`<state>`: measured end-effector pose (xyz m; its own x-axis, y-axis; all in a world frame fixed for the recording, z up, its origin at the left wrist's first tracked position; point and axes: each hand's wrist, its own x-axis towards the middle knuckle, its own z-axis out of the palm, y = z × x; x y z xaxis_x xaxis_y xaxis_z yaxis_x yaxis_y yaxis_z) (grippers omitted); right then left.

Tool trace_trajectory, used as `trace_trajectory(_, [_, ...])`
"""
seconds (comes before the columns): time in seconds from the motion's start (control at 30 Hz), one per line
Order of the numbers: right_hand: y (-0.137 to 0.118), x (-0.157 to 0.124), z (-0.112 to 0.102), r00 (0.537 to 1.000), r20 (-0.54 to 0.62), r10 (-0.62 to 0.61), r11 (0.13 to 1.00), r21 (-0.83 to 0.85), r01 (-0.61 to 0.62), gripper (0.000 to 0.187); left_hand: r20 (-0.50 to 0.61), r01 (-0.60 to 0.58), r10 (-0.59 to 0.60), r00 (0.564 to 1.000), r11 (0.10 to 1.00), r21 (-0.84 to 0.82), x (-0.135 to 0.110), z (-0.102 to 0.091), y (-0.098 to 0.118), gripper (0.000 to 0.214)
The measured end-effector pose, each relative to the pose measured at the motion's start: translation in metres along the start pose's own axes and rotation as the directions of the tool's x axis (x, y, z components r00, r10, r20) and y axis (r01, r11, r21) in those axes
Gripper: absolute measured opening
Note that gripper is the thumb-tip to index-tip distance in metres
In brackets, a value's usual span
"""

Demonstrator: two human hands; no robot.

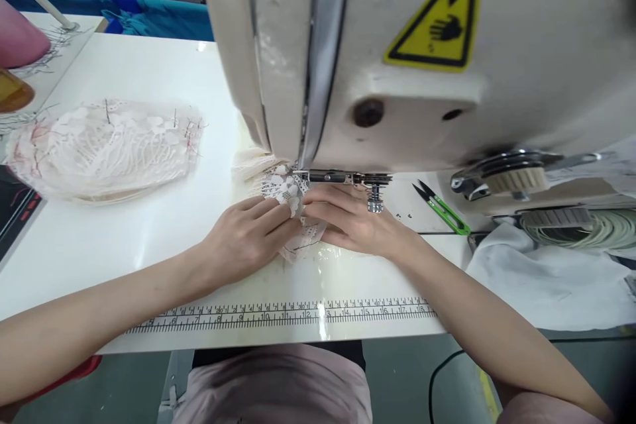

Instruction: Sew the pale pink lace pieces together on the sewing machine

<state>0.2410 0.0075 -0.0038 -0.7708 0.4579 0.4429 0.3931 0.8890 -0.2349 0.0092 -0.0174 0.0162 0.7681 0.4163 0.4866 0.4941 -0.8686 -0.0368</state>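
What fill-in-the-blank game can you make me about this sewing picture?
1. The left hand and right hand both rest on a piece of ____ under the machine.
2. The snips beside the right hand have a ____ handle.
3. The warning sticker on the machine is ____ and black.
Missing words: lace; green; yellow.

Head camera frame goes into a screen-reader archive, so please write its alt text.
A person's left hand and right hand press a white lace piece onto a white table under a cream sewing machine. A pile of lace pieces lies at left, green thread snips at right, a printed ruler along the near edge.
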Motion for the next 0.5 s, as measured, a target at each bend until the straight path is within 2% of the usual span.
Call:
trace_trajectory(0.1, [-0.0011,0.0006,-0.001,1.0,0.013,0.01,1.0,-0.002,-0.01,0.013,-0.009,-0.008,0.008,1.0,1.0,0.017,-0.0005,-0.0025,-0.0005,0.012])
trace_trajectory(0.27, [-0.0012,-0.0013,-0.0039,0.993,-0.089,-0.079,0.992,0.089,0.087,0.013,-0.033,-0.047,0.054,0.998,0.984,0.175,-0.0013,-0.0048,0.0005,0.016])
trace_trajectory(0.37, [-0.0015,-0.0002,-0.0052,0.99,-0.124,-0.069,0.993,0.087,0.081,0.013,-0.045,-0.032,0.038,0.998,0.989,0.143,-0.0032,-0.003,0.002,0.018])
trace_trajectory(0.5, [-0.0025,0.0033,-0.0058,0.993,-0.106,-0.053,0.996,0.069,0.061,0.012,0.0,-0.008,0.008,1.0,0.999,0.051,-0.0059,0.0014,0.0032,0.02])
